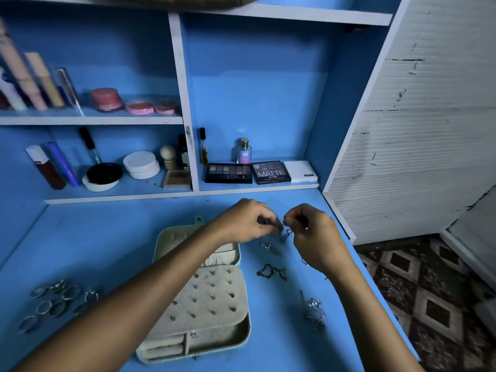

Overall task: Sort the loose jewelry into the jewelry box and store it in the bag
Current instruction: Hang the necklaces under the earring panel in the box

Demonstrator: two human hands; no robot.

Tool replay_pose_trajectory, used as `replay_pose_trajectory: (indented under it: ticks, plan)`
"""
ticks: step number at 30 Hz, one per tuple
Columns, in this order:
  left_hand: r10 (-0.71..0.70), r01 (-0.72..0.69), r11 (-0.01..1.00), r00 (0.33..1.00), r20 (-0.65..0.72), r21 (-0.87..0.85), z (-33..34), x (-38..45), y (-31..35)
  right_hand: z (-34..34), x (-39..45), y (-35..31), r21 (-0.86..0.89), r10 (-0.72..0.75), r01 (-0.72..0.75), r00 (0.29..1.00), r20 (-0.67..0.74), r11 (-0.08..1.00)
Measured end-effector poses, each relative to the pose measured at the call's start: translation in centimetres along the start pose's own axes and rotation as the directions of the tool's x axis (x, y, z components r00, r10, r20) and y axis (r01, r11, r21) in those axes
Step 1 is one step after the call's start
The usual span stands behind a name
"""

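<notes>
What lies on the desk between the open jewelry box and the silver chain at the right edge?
In the head view, a dark chain lies between the jewelry box and the silver chain; otherwise bare blue desk.

Your beige jewelry box (204, 304) lies open on the blue desk, near centre, its padded panel studded with small earrings and ring rolls at its near edge. A cluster of silver rings (53, 302) lies well to its left. To its right lie a dark chain (271, 272), a small ring (266, 244) and a silver tangle (314, 308). Between your fingertips hangs a thin silver chain (285, 230).
</notes>
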State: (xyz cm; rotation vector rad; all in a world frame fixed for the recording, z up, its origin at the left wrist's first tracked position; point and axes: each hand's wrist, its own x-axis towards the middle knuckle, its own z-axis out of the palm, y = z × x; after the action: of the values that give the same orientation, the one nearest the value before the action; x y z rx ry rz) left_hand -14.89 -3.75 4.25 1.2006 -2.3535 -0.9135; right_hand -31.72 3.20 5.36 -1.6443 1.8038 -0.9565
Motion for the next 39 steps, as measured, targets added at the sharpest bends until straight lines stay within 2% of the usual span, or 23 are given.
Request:
replay_pose_trajectory:
  ticks: [7, 14, 17, 21, 26, 39]
  plan:
    - [-0.04, 0.033, 0.993, 0.998, -0.054, -0.115, -1.8, -1.7, 1.0, -0.8, 0.3, -2.4, 0.074, -0.093, 0.094, 0.996, -0.017, 0.993]
    - [0.001, -0.023, 0.983, 0.993, -0.12, -0.18, -3.8, -3.5, 2.0, -0.7, 0.7, -4.5, 0.18, -0.166, 0.166, 0.986, -0.013, 0.97]
    - [-0.025, -0.021, 0.966, 0.984, -0.176, -0.258, -4.5, -4.5, 1.8, -0.6, 0.8, -5.2, 0.237, -0.184, 0.183, 0.983, -0.017, 0.954]
    - [-0.085, -0.009, 0.935, 0.964, -0.25, -0.353, -5.3, -6.0, 1.4, -0.3, 0.7, -6.2, 0.378, -0.173, 0.154, 0.985, 0.019, 0.913]
    - [-0.072, -0.037, 0.951, 0.939, -0.335, -0.308, -7.0, -7.6, 1.4, -0.1, 0.4, -7.8, 0.507, -0.166, 0.116, 0.985, 0.055, 0.854]
    - [-0.117, 0.004, 0.934, 0.948, -0.297, -0.356, -8.8, -10.0, 2.0, 1.0, -0.1, -10.0, 0.631, -0.151, 0.026, 0.978, 0.145, 0.775]
